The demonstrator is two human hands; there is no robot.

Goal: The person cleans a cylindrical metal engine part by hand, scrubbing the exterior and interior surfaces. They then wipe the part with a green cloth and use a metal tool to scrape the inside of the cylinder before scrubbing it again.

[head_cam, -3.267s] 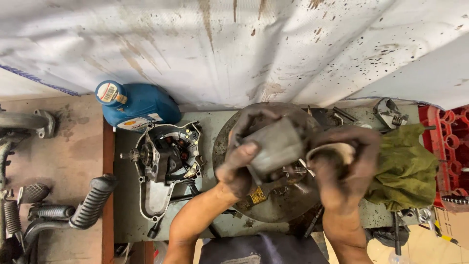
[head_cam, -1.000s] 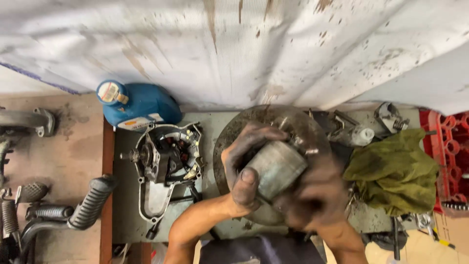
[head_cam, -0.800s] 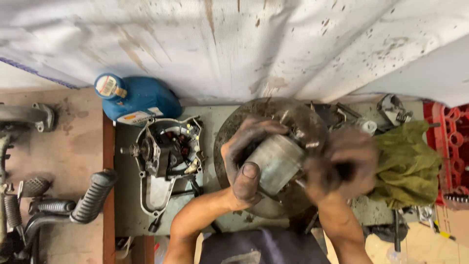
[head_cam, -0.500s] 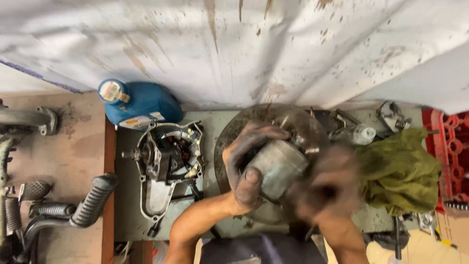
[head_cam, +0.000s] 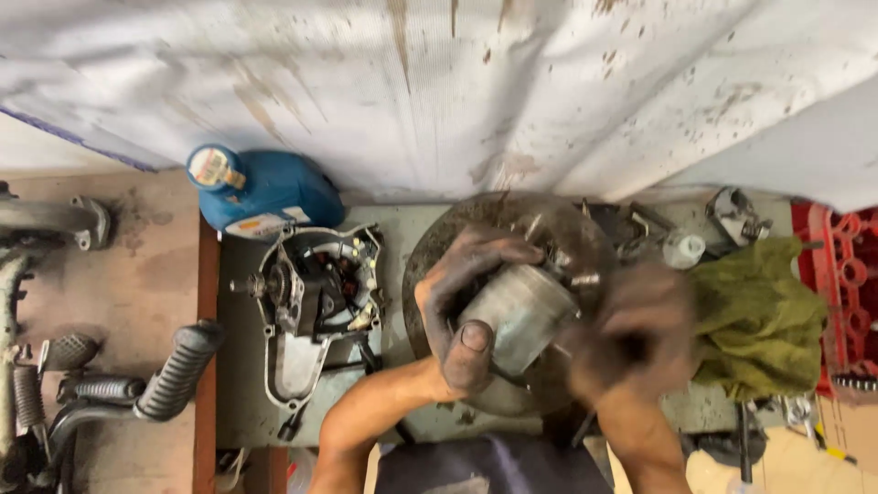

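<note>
A greasy left hand (head_cam: pixel 462 306) clenches a grey metal cylinder (head_cam: pixel 518 309) above the round pan (head_cam: pixel 430 252); the blurred right hand's (head_cam: pixel 631 343) grip is unreadable.

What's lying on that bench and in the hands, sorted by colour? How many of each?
Blue: 1, oil jug
Green: 1, rag
Red: 1, crate
Grey metal: 3, cylinder in left hand, round pan, engine cover
Total: 6
</note>
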